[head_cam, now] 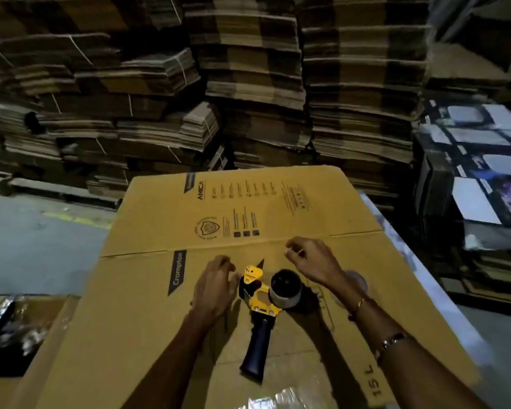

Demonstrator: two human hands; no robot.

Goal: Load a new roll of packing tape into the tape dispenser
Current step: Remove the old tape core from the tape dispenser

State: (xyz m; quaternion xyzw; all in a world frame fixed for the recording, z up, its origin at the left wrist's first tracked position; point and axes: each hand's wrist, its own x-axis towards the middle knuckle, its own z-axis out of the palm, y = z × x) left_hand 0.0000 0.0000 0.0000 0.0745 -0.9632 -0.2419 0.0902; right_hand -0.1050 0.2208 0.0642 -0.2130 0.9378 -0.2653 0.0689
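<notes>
Tape dispenser [258, 302]: frame showing bright yellow with small red marks on the head plate; handle reading dark navy to black.
Tape roll [286, 287] on the dispenser: core looking black, outer band showing pale grey-tan.
Flattened carton [248, 219] under it: showing tan-yellow, carrying dark navy print, a dark label strip with pale "Crompton" lettering, a shield emblem, and "15 L" in dark type near right.
Floor [36, 246], left: reading grey-blue, with a faint yellow line.
Cardboard stacks [248, 84], far: showing brown, banded darker and lighter, crossed by pale strapping.
Boxes [478, 160], far right: showing black with white and blue panels.
Bracelet [360, 304] on the right wrist: glinting gold.
</notes>
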